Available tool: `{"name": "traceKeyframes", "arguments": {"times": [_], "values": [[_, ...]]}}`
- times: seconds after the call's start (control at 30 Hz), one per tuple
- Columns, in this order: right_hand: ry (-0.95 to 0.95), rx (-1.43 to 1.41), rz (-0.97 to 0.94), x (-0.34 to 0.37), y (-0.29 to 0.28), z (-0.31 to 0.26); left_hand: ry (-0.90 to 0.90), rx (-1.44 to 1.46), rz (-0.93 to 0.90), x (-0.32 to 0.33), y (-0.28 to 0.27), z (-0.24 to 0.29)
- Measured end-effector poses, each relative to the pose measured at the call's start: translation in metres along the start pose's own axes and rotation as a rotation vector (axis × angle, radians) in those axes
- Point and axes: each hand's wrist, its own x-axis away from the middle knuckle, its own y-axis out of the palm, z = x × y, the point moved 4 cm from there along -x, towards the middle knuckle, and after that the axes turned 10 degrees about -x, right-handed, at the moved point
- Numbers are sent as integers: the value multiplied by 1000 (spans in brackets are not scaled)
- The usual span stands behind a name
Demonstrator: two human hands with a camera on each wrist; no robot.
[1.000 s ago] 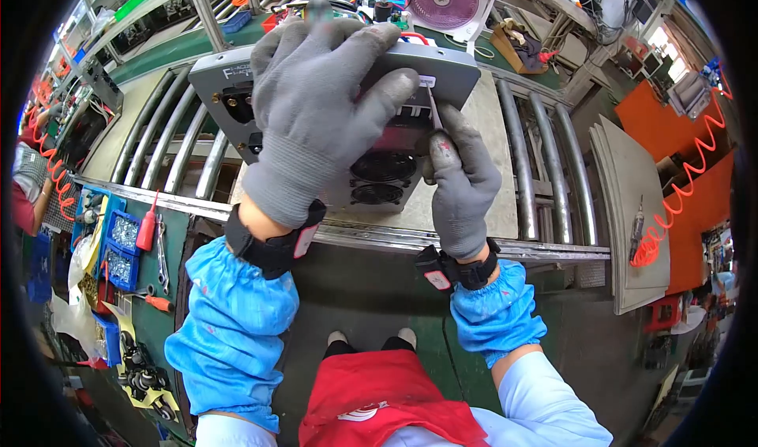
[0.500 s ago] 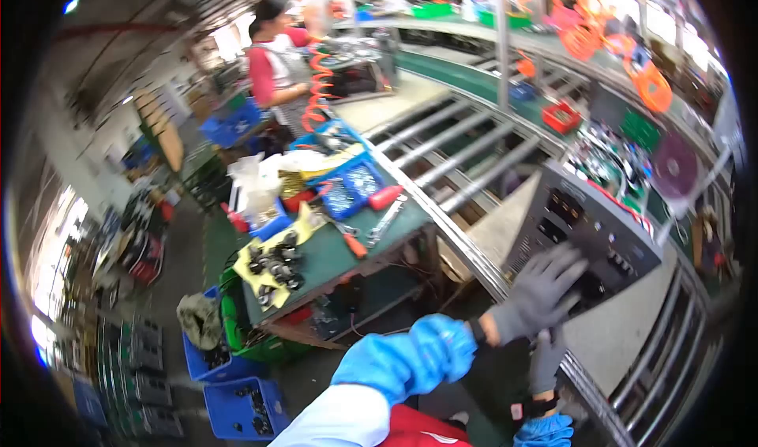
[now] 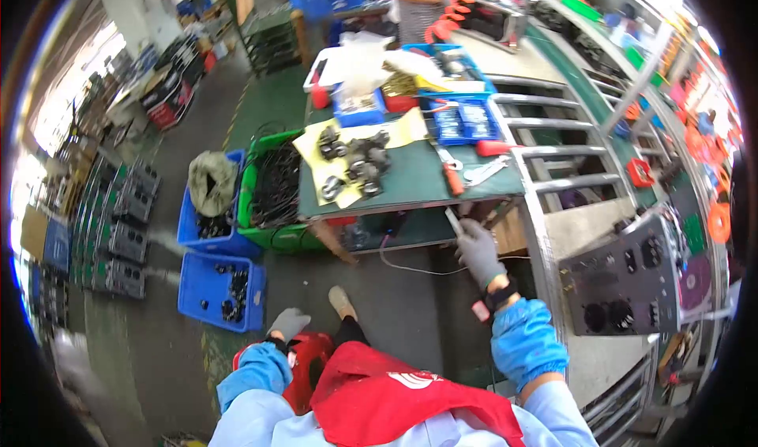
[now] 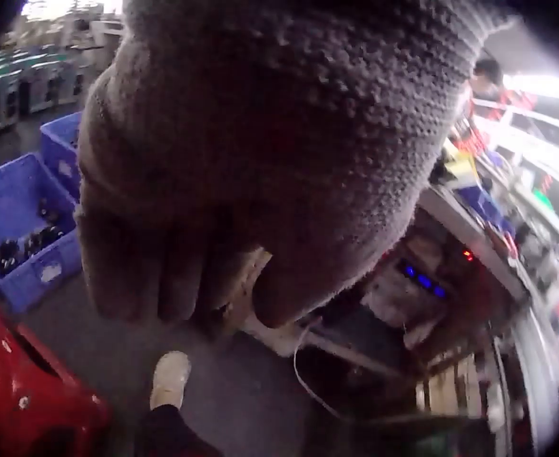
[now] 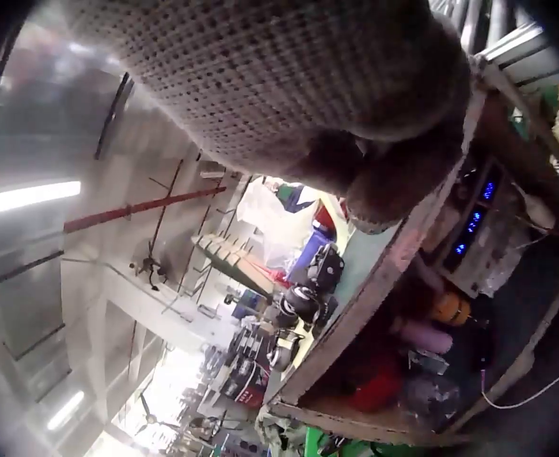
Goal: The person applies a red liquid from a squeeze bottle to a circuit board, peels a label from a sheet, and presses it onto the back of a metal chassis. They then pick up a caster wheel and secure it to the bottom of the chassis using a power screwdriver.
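Observation:
My gloved right hand [image 3: 478,253] holds a slim, pale, flat tool [image 3: 454,221] at the front edge of the green-topped bench [image 3: 410,190]. The tool's exact kind cannot be told. In the right wrist view, the glove [image 5: 298,86] shows large over the bench edge, with the tool hidden. Low on the left, my gloved left hand [image 3: 289,322] hangs over a red plastic stool [image 3: 304,376], fingers loose and holding nothing. The left wrist view shows that glove's fingers pointing down. A dark metal equipment box [image 3: 620,277] with round openings lies on the conveyor at right, away from both hands.
On the bench are black parts on yellow paper [image 3: 355,163], blue screw bins [image 3: 466,122], an orange-handled screwdriver [image 3: 452,180] and a wrench [image 3: 487,170]. Blue crates [image 3: 193,293] and a green crate [image 3: 251,210] stand on the floor. Steel rollers [image 3: 553,123] run along the right.
The head view has swung left. Both hands have left the metal box: the left has dropped over the red stool, and the right has come to the bench edge with the slim tool.

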Motion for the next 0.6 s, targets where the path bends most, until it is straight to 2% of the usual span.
{"name": "traceKeyframes", "arguments": {"times": [0.03,0.07,0.1,0.17,0.2,0.23,0.27,0.3,0.33,0.4,0.43,0.47,0.53,0.6], "values": [[-62,96,53,-25,20,-14,112,140,27,-7,-13,4],[-26,30,46,-62,34,-1,406,-229,110,-44,11,-34],[10,-36,42,-97,48,11,38,132,-67,-42,-27,-7],[-599,681,274,-169,68,25,131,65,136,-83,-42,-18],[-529,867,300,-195,79,35,60,111,79,-97,-69,-11],[-292,1035,271,-199,105,16,0,155,16,-113,-99,-8],[-280,1110,199,-207,121,19,-26,203,82,-139,-114,-21],[-282,1293,222,-211,136,23,-46,245,145,-165,-126,-34],[-257,1357,349,-212,145,31,-62,282,208,-191,-139,-47],[-165,1327,404,-211,151,33,-164,511,205,-247,-175,-69],[-237,1332,413,-213,147,41,-211,626,206,-275,-186,-75],[-310,1337,427,-214,143,46,-69,335,442,-325,-172,-102],[-377,1306,411,-213,148,42,-84,259,397,-397,-180,-116],[-391,1283,410,-212,156,37,-151,190,176,-450,-200,-108]]}}
